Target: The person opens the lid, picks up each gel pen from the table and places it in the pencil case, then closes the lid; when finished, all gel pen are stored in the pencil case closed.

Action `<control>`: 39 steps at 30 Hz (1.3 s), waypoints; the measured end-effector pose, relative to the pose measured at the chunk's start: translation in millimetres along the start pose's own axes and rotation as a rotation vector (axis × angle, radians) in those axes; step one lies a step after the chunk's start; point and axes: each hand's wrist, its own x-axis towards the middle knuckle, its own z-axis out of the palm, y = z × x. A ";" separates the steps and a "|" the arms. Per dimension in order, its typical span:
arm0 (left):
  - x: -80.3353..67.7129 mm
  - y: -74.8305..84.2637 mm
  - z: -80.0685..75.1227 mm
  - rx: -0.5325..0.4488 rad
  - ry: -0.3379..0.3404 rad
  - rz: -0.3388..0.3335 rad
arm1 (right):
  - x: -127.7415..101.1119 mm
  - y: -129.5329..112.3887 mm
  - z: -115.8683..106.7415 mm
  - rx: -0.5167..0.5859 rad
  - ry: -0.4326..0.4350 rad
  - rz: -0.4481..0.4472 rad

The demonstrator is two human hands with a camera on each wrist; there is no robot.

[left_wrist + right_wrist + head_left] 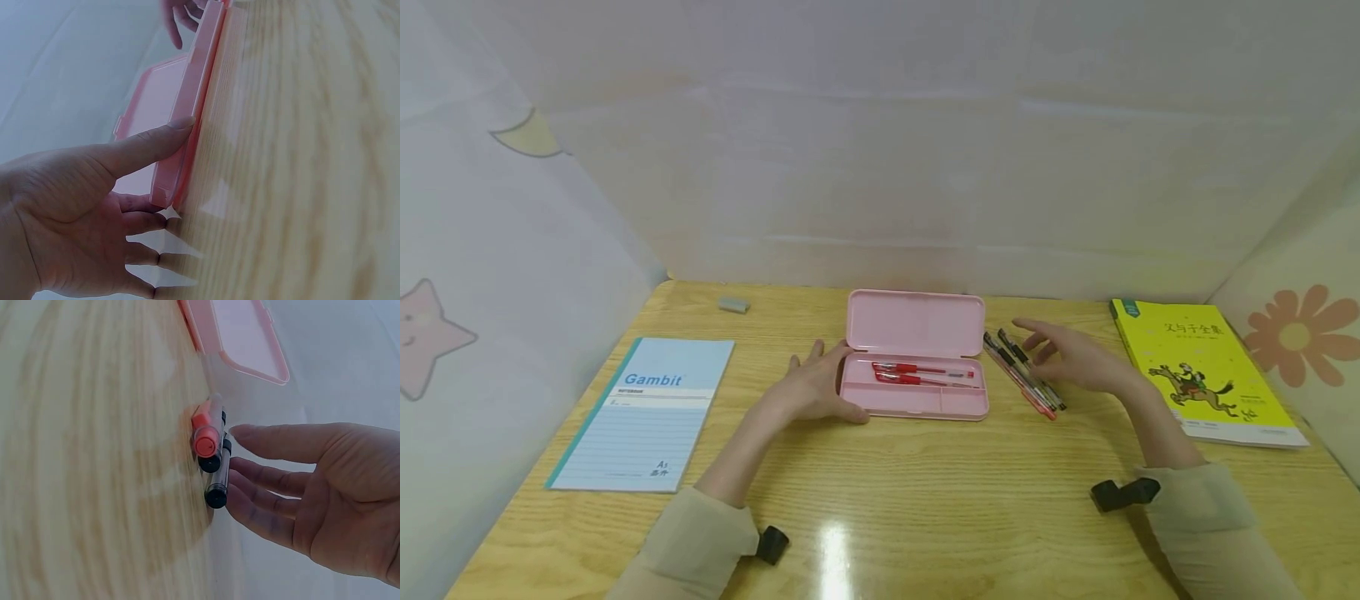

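We are seated at a wooden bench [925,500] with both arms reaching forward. Between our hands lies a pink case [914,354], lid open and standing upright at the far side. Our left hand [817,386] rests flat on the bench with relaxed, spread fingers; its thumb [147,147] presses along the near left edge of the case, steadying it without gripping. Our right hand [1071,357] hovers open, fingers extended and slightly spread, just above a small bunch of pens [1024,375] that lies on the bench right beside the case. The right wrist view shows the fingertips close to the pen caps, one red and two black, but holding none.

As we judge it, the work is partly done: two red pens [917,374] already lie side by side in the long compartment of the case, while the bunch by our right hand is still outside. The lid is not yet closed.

The case is a shallow, rounded plastic box, pale pink, with a smaller empty section along its near edge.

Well out beyond our left hand lie a blue notebook [643,412] and a small grey eraser [733,305]. Past our right hand lies a yellow book [1206,371].
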 end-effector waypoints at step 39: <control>0.2 0.4 -0.6 -0.005 -0.004 0.003 | 0.5 -7.4 -1.6 -0.125 -0.047 0.084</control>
